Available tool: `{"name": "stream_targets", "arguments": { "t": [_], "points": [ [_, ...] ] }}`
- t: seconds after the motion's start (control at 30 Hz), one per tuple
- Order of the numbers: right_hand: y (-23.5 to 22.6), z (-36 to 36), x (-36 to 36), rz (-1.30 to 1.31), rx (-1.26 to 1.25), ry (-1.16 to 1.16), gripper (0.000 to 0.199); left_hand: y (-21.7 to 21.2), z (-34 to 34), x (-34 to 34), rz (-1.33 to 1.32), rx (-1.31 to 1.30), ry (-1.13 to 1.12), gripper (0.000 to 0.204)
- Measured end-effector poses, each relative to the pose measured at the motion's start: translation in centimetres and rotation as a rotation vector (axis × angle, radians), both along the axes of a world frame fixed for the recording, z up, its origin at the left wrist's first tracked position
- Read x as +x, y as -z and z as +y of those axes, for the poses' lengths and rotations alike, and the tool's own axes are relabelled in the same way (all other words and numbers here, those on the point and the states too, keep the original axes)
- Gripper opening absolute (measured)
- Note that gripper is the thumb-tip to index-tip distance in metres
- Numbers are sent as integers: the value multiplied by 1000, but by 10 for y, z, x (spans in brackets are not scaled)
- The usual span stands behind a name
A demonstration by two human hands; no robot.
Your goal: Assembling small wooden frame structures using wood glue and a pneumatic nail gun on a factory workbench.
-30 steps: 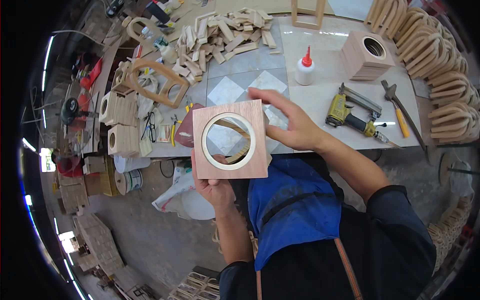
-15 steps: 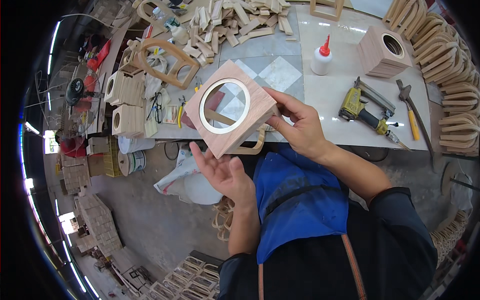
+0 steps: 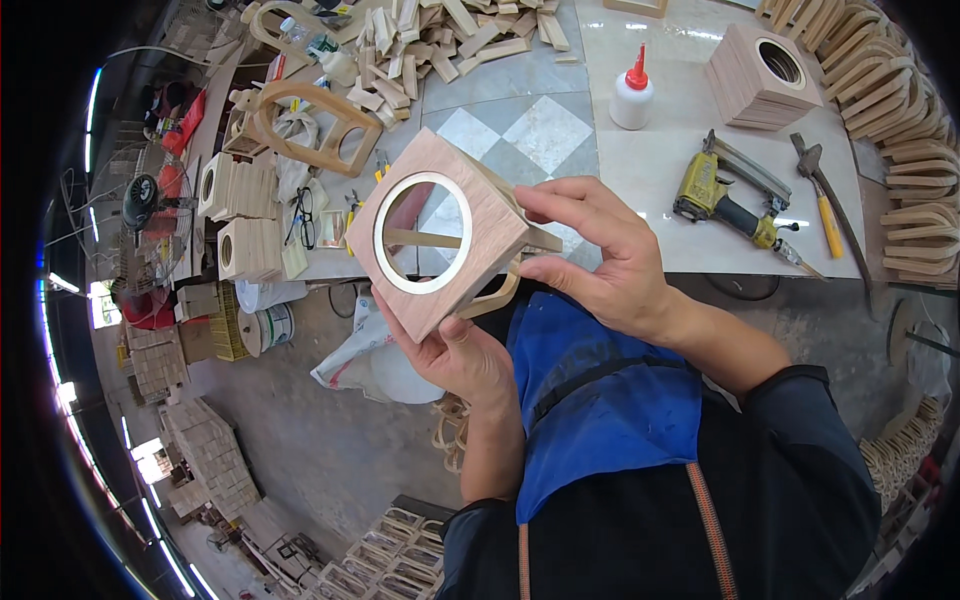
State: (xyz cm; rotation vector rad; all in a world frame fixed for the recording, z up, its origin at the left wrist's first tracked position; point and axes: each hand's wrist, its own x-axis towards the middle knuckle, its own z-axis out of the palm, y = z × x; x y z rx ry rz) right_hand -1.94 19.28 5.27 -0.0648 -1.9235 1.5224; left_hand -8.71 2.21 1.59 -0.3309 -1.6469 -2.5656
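A square wooden box frame (image 3: 488, 222) with a large round opening is held up, tilted on one corner, above the front edge of the workbench. A pale ring (image 3: 467, 232) lines the opening, and a wooden bar shows through it. My left hand (image 3: 462, 362) grips the lower corner, thumb on the near side and fingers behind. Beside the right corner is my right hand (image 3: 615, 262), its thumb and fingers spread apart; its fingertips are close to the frame, and whether they touch it I cannot tell.
On the bench (image 3: 560, 75) are a white glue bottle with red tip (image 3: 631, 95), a yellow nail gun (image 3: 705, 190), a hammer (image 3: 826, 205), a stack of square panels (image 3: 750, 85), wood offcuts (image 3: 440, 40) and an arched wooden frame (image 3: 345, 150). Curved wooden pieces (image 3: 890, 95) line the right side.
The box frame has moved slightly left and down. My left hand has closed on its lower corner, while my right hand has loosened from its right edge and spread its fingers.
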Motion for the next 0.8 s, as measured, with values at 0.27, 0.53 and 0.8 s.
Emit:
{"name": "stream_targets", "arguments": {
  "t": [0.27, 0.53, 0.8],
  "points": [
    [6, -1, -3, 48, -71, 44, 45, 11, 0, 1, 126, -46, -35, 87],
    [5, -2, 3, 22, -97, 45, 44, 10, 1, 6, 117, -89, -32, 86],
    [4, -5, 7, 14, -50, 58, 45, 7, -2, 11, 34, -51, 6, 100]
  ]
}}
